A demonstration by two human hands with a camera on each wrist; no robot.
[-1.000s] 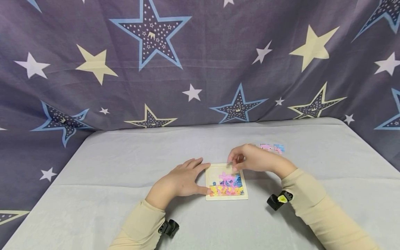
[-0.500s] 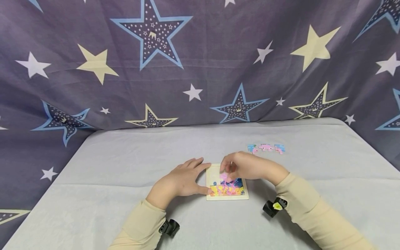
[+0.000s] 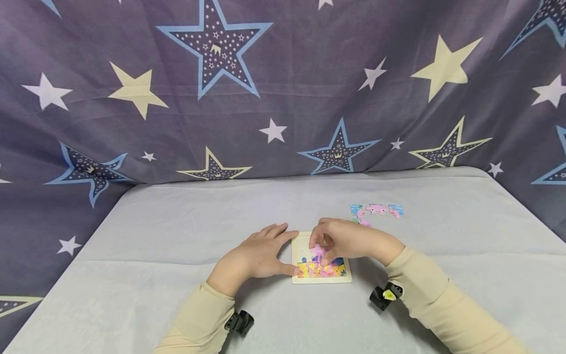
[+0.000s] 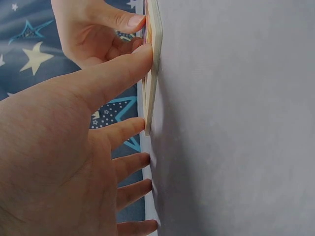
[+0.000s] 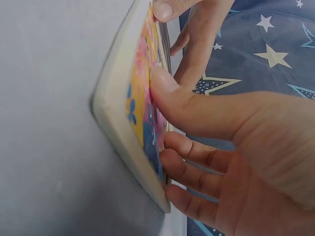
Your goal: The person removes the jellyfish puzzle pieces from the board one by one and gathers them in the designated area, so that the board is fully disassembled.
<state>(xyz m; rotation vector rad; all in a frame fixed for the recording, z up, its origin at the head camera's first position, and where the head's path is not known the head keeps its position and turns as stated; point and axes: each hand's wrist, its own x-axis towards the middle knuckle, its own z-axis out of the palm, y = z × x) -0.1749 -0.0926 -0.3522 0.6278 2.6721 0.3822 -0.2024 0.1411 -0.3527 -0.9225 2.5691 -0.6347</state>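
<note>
A small jigsaw puzzle in a cream wooden tray lies on the bed-like surface; its lower part shows yellow, pink and blue pieces. My left hand has its fingers spread along the tray's left side, thumb at the lower left corner and index finger at the upper left. Over the puzzle, my right hand has bent fingers and thumb around a pink puzzle piece in the tray. In the right wrist view the right thumb touches the picture. The right fingers hide part of the tray.
Loose puzzle pieces, pink and blue, lie behind the right hand. A grey cloth covers the surface, and a dark star-patterned curtain hangs at the back. Black cameras sit on both wrists.
My right hand has moved left and down from the tray's upper right onto the pink piece, uncovering more loose pieces behind. My left hand stays in place.
</note>
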